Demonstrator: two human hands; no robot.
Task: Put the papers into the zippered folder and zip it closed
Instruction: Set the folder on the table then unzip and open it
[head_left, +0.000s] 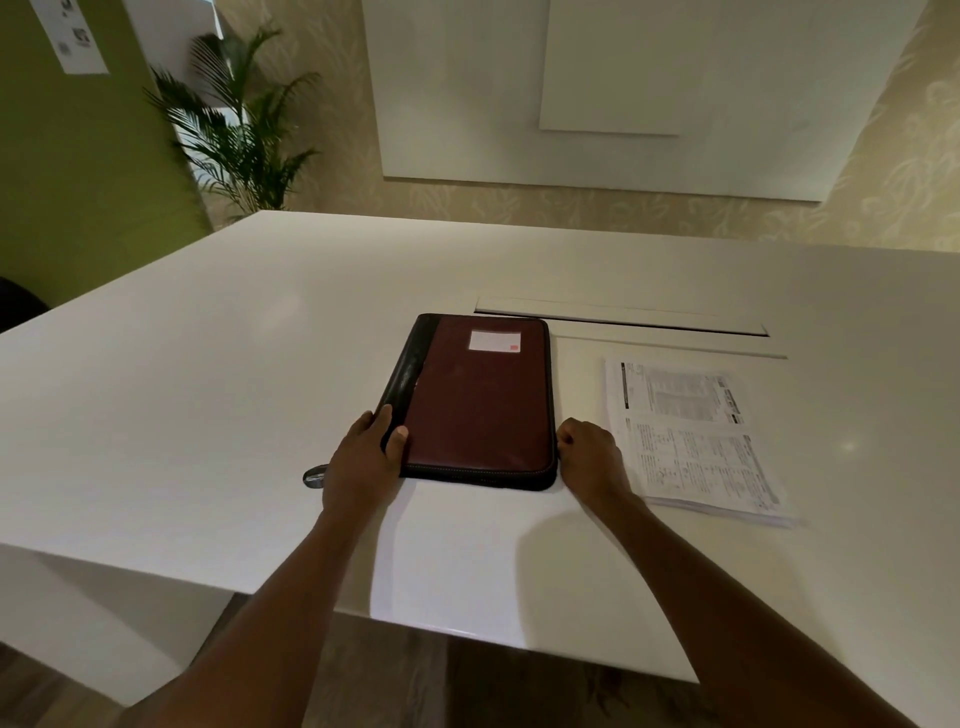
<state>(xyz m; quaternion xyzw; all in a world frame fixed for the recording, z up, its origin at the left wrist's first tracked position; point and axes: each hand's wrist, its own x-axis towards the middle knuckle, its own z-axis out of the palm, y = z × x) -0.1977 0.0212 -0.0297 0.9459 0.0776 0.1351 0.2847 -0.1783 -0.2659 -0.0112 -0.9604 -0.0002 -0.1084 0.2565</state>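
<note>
A dark red zippered folder (478, 400) with a black spine and a white label lies closed and flat on the white table (208, 389). My left hand (363, 457) grips its near left corner, thumb on the cover. My right hand (589, 457) is curled against the folder's near right corner, fingers pinched at the zipper edge; what they pinch is hidden. A stack of printed papers (691, 436) lies on the table just right of my right hand.
A small dark metallic object (315, 475) lies on the table behind my left wrist. A long cable slot with a flap (623, 317) runs across the table beyond the folder. A potted palm (239, 130) stands off the far left corner.
</note>
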